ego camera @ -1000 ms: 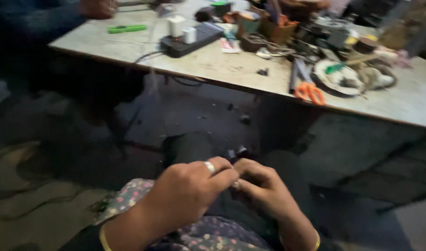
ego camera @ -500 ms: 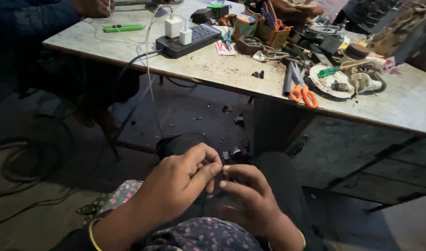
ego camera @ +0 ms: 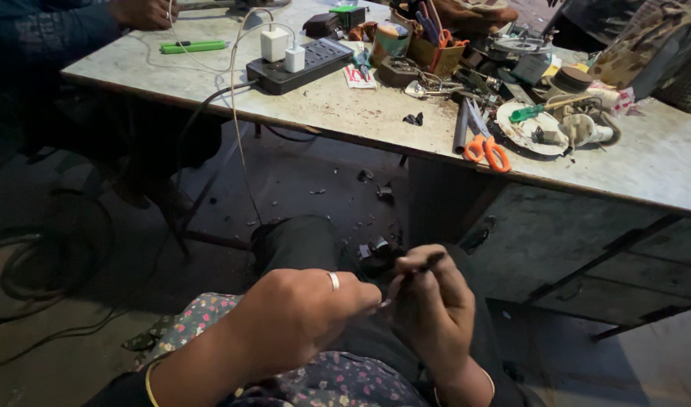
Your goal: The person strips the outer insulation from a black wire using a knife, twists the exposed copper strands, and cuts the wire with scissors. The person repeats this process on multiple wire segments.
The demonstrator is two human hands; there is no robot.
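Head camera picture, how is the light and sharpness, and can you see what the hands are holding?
Head view: worktable evenly lit and fairly sharp; lap area dim. Left hand and right hand shadowed, slightly soft; a thin dark piece between them, too dark to identify.

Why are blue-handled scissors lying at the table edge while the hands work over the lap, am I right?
Not quite: the scissors have orange handles, as the head view shows. They do lie at the table edge, and both hands work over the lap.

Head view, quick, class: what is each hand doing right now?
Left hand: closed, fingers pinched on something too small to tell.
Right hand: closed on a thin dark tool.
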